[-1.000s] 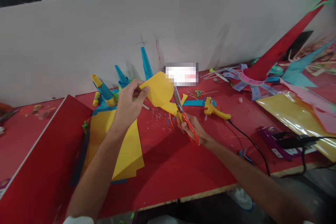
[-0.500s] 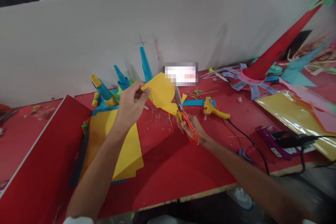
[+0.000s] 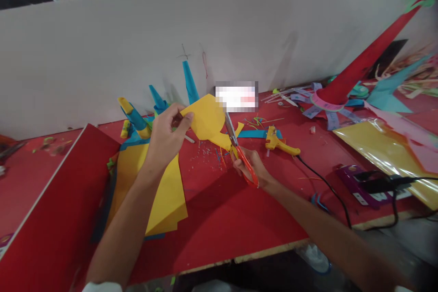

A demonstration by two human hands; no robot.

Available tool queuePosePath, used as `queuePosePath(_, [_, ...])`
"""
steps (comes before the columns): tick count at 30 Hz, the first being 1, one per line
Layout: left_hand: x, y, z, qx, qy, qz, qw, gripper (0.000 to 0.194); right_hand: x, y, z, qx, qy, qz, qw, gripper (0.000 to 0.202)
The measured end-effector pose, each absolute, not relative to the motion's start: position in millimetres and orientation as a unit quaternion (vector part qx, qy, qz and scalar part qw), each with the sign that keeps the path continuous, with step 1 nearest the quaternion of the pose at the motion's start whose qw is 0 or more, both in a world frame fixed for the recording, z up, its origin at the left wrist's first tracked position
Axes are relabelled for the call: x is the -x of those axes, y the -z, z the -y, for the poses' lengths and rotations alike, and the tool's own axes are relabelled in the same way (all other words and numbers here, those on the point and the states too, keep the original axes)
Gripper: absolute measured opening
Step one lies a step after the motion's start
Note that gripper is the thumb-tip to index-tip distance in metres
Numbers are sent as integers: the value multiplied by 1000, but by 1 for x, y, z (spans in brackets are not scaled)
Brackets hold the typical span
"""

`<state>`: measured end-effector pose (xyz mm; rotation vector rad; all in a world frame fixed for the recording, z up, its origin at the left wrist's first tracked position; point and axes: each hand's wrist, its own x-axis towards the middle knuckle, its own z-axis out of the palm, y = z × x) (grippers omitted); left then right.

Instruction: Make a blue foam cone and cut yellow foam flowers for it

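Note:
My left hand [image 3: 169, 132] pinches the left corner of a piece of yellow paper [image 3: 207, 116] between thumb and fingers, holding it above the table. The paper's right side has a curved edge. My right hand [image 3: 251, 166] is wrapped round the orange handles of a pair of scissors [image 3: 241, 153], whose blades point up and away beside that curved edge. A narrow yellow strip [image 3: 221, 140] hangs by the blades; whether it is still joined to the sheet I cannot tell. Behind the hands stand rolled blue paper cones [image 3: 190, 83].
Stacked yellow sheets [image 3: 167, 200] lie under my left forearm, beside a red board [image 3: 51, 205]. A yellow glue gun [image 3: 278, 142] with a black cord lies right of the scissors. Further right are a red paper cone [image 3: 369, 52] and a purple power box [image 3: 362, 187]. Behind rises a pale partition [image 3: 256, 23].
My left hand and the yellow paper have shifted slightly left. The curved edge has come a little away from the scissor blades, while my right hand stays nearly in place.

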<state>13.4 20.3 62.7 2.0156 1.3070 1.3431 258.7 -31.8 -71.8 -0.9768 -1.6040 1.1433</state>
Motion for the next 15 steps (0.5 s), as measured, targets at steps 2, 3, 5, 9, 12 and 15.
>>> queuePosePath(2, [-12,-63,-21,-715,-484,-466,194,17,-259,71,32,401,-451,657,453,75])
queuePosePath(3, [-11,-63,-21,-713,-487,-466,193,17,-259,71,32,404,-444,660,452,75])
queuePosePath(5, [-11,-63,-21,-710,-491,-467,192,16,-259,70,32,407,-440,664,448,76])
queuePosePath(9, [-11,-65,-21,-703,-495,-469,203,20,-259,70,33,404,-467,653,438,75])
queuePosePath(12, [-12,-66,-21,-700,-499,-469,202,22,-259,69,34,397,-473,651,440,74])
queuePosePath(15, [-11,-67,-20,-700,-500,-469,200,24,-259,68,34,400,-461,658,442,73])
